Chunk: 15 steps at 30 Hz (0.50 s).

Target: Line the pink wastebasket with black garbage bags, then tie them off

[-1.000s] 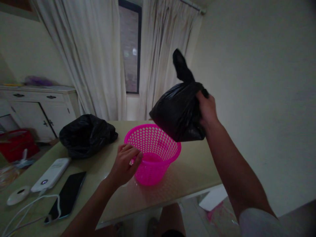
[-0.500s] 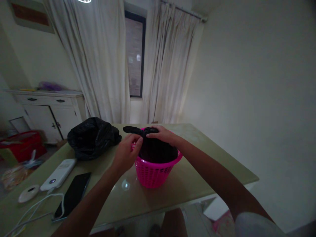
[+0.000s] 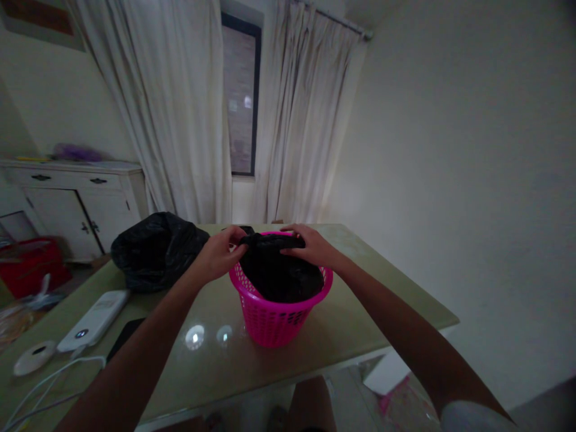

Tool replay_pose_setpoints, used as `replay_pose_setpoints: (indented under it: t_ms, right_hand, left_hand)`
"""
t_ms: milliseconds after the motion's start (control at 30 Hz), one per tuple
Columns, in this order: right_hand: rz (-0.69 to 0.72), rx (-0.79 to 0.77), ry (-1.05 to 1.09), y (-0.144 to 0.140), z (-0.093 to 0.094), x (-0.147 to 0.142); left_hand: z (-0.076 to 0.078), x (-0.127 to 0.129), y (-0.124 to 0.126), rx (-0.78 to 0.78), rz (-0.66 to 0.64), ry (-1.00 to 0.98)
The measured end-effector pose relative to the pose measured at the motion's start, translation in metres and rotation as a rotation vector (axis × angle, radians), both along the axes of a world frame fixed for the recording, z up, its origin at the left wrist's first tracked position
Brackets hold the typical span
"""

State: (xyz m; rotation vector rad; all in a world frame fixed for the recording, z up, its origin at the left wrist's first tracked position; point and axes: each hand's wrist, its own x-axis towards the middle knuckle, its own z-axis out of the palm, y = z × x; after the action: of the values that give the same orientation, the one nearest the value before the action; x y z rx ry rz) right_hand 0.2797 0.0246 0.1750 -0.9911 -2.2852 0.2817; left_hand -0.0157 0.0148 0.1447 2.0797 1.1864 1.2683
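Note:
A bright pink plastic basket (image 3: 276,324) with holes in its wall stands on the table. Inside it sits a black plastic bag (image 3: 283,279), its gathered top reaching above the rim. My left hand (image 3: 220,255) pinches the bag's top at the basket's left rim. From the right, my right hand (image 3: 310,245) grips the same top between thumb and fingers, above the back of the basket. To the left lies a second black plastic bag (image 3: 157,249), its mouth gaping toward me, apart from both hands.
On the greenish table (image 3: 360,324), a white power bank (image 3: 94,320), a round white object (image 3: 35,358), white cables (image 3: 58,375) and a dark phone (image 3: 123,342), partly behind my left arm, lie at left. A white cabinet (image 3: 76,198) stands beyond; a wall rises at right.
My hands have moved apart along the bag's top, the left one outward to the left. The long twisted end that stuck out left is now mostly drawn in or hidden. The view has shifted slightly.

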Motion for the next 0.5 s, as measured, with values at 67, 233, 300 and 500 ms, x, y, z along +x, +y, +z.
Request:
replay_pose_setpoints:
  t_ms: [67,233,300,500]
  right_hand:
    - [0.079,0.093,-0.012,-0.005,0.003,-0.01]
    - [-0.06,0.133,-0.088,0.004,0.006,0.004]
    - [-0.167,0.122,-0.051,0.005,0.003,0.015]
    - [0.112,0.146,0.039,-0.027,0.01,0.006]
  left_hand:
    - [0.001,0.011,-0.003,0.019,-0.025,0.034]
    - [0.005,0.007,-0.005,0.025,0.123,0.063]
    - [0.006,0.003,-0.005,-0.014,0.169,-0.023]
    - [0.016,0.025,-0.013,-0.296,-0.202,-0.246]
